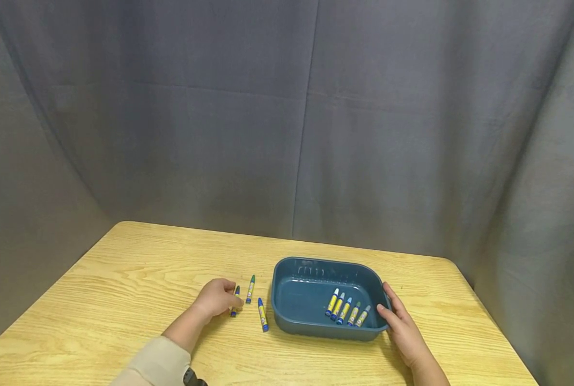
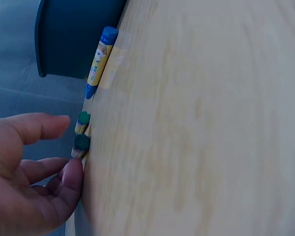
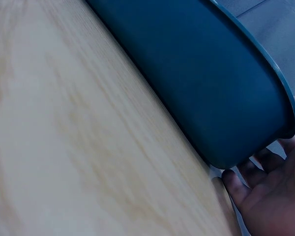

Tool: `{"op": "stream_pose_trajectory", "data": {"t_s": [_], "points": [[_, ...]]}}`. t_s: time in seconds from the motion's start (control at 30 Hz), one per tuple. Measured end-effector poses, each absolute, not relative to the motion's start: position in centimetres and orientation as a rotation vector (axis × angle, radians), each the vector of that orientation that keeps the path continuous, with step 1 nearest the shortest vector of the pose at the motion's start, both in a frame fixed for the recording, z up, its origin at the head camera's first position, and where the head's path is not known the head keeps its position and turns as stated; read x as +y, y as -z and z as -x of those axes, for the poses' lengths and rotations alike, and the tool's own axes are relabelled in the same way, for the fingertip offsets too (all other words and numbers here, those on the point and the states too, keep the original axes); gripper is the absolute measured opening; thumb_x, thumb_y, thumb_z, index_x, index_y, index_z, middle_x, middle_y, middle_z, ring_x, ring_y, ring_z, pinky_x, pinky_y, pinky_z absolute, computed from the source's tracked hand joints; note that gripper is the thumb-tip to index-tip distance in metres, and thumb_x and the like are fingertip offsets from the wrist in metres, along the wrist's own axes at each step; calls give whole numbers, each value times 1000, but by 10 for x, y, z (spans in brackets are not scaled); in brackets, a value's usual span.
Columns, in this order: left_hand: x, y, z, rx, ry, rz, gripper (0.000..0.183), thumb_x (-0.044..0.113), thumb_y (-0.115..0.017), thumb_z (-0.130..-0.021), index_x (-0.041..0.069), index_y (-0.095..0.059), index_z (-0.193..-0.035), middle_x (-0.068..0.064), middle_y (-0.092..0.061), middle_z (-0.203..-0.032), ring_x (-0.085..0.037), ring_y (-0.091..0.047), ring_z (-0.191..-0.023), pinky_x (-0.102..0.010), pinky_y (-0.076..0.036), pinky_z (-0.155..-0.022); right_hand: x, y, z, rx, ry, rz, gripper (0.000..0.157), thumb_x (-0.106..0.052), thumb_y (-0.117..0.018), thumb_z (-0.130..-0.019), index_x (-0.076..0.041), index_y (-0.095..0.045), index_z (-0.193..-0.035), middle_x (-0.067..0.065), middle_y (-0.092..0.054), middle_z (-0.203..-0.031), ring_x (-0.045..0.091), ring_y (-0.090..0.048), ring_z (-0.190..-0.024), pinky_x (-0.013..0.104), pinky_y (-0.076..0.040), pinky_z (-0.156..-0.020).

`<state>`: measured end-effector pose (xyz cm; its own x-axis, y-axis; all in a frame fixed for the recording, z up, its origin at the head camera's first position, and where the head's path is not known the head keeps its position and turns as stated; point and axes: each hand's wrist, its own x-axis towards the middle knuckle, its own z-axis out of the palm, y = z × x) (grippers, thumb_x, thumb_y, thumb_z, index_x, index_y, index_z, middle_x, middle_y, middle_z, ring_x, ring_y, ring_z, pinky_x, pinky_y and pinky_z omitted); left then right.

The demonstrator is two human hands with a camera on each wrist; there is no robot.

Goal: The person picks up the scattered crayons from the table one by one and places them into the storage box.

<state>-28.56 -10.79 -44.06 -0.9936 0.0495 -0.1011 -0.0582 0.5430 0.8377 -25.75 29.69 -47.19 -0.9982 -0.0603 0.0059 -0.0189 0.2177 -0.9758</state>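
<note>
My left hand is at a dark green crayon on the table, thumb and fingers spread around it. In the left wrist view a gap shows between thumb and fingertips, with the dark green crayon's tip just beyond. A lighter green crayon and a blue crayon lie to its right. My right hand grips the right end of a dark teal plastic bin, thumb over the rim and fingers outside. Several yellow-wrapped crayons lie side by side in the bin's right part.
The wooden table has rounded far corners. Behind it and at both sides hangs a grey curtain. The bin stands just right of the loose crayons.
</note>
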Motion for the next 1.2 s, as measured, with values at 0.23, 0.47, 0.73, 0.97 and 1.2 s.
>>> {"op": "stream_pose_trajectory", "data": {"t_s": [0.23,0.47,0.73,0.97,1.2], "points": [[-103,443,286,2755,-1313,-15,59,1,-76,-74,-16,-54,-126,-21,-63,-110,-27,-61,-92,-34,-58,-72,297,472,257,2409,1963,86,67,-23,-44,-104,-12,-6,-159,15,3,-165,43,-5,-150,-3,-35,-86],[-104,445,285,2756,-1342,-54,51,-5,-65,-75,-17,-55,-124,-9,-55,-87,-11,-43,-58,-17,-40,-50,295,472,257,2395,1985,87,68,-22,-44,-103,-10,-6,-158,15,4,-165,43,-6,-149,-3,-36,-86],[-110,440,284,2640,-1474,-55,46,-2,-58,-83,-14,-54,-127,-17,-60,-102,-16,-48,-70,-21,-44,-58,295,471,258,2394,1994,92,68,-22,-44,-103,-10,-6,-158,15,3,-165,42,-5,-150,-3,-36,-86],[-109,428,291,2404,-1705,-63,47,1,-53,-89,-10,-49,-135,-15,-60,-102,-18,-53,-78,-32,-56,-75,295,472,258,2369,2024,106,68,-21,-44,-103,-9,-6,-158,17,3,-165,42,-9,-149,-2,-37,-87],[-89,409,305,2157,-1894,-153,54,-1,-55,-87,-8,-46,-139,-20,-53,-121,-21,-56,-97,-36,-57,-84,295,473,258,2355,2037,106,68,-19,-44,-103,-10,-6,-158,16,3,-165,41,-9,-149,-1,-38,-87]]}}
